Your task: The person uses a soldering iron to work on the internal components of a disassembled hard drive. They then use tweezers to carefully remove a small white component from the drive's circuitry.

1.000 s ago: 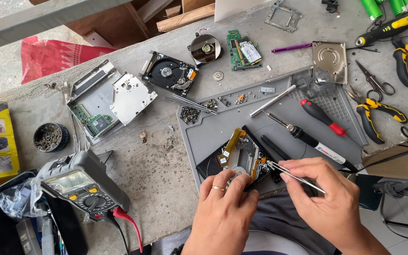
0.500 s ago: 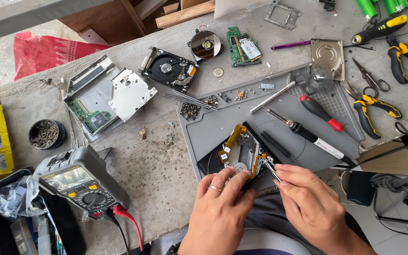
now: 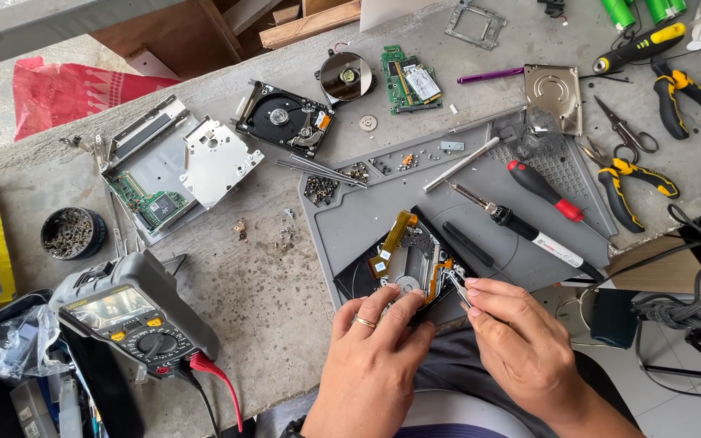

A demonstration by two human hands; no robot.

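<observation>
Both hands are low over the near edge of the grey work mat (image 3: pixel 383 215), right on a small opened drive mechanism (image 3: pixel 410 261) with an orange ribbon cable curling off its top. The left hand (image 3: pixel 371 357), ring on one finger, lies with its fingers curled onto the mechanism's near side, pinning it down; nothing is gripped inside the palm that I can see. The right hand (image 3: pixel 521 345) is pinched closed around slim metal tweezers (image 3: pixel 457 285), tips touching the right edge of the mechanism.

Just beyond, on the mat, lie a soldering iron (image 3: pixel 521 227) and a red-handled screwdriver (image 3: pixel 545 191), side by side, well clear of the fingers. Little heaps of screws (image 3: pixel 320 189) sit along the mat's far rim. Off the mat, on the bare surface (image 3: pixel 245 284), there's an opened hard drive (image 3: pixel 285 123), a gutted silver drive tray (image 3: pixel 176 166), and yellow-handled pliers (image 3: pixel 630 191) to the right. A grey multimeter (image 3: pixel 127 312) with a red lead sits near the left hand, apart from it.
</observation>
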